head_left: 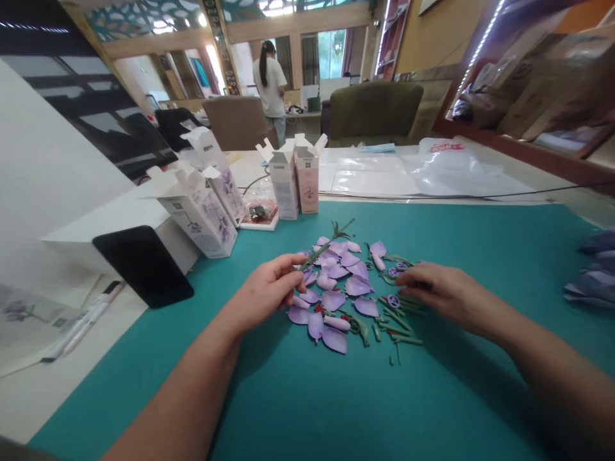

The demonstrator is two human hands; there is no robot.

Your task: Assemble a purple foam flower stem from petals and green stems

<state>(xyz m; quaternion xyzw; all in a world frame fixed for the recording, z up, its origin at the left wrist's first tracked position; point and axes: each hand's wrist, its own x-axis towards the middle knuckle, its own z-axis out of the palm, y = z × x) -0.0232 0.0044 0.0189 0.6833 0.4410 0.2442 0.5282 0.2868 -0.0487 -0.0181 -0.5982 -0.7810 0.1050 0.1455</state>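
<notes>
Between the thumb and fingers of my left hand (276, 285) is a green plastic flower stem (321, 250), its leafy tip slanting up and to the right. Below and beside it lie several loose purple petals (332, 299) on a green mat (307, 397). My right hand (442, 291) reaches in from the right with bent fingers at the green stem pieces (398, 320). Its fingertips are close to a small purple wheel-shaped part (394, 271); whether they grip anything is hidden. Another purple wheel-shaped part (393, 301) lies just below.
A black tablet-like panel (143, 266) leans at the left by printed flower boxes (204, 214). More upright boxes (284, 186) and a white tray (259, 223) stand behind the petals. Dark purple pieces (596, 275) lie far right. A person (271, 83) stands in the background.
</notes>
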